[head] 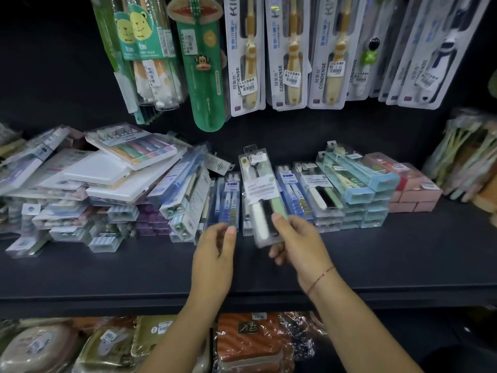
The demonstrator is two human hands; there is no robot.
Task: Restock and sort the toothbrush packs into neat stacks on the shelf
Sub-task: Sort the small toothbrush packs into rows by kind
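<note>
My right hand [298,243] grips the near end of a clear toothbrush pack [259,189] holding white, black and green brushes, lifted above the dark shelf [376,251]. My left hand [215,254] hovers just left of it, fingers relaxed, fingertips near a blue toothbrush pack [228,203] standing in the row. Stacks of similar clear packs [320,195] and light blue packs [360,181] lie to the right. A messy heap of packs [107,184] covers the shelf's left side.
Pink boxes [414,189] sit at the right end, beside a bundle of loose brushes [468,157]. Hanging carded toothbrushes [290,49] fill the wall above. The lower shelf holds wrapped goods [247,343]. The shelf's front strip is bare.
</note>
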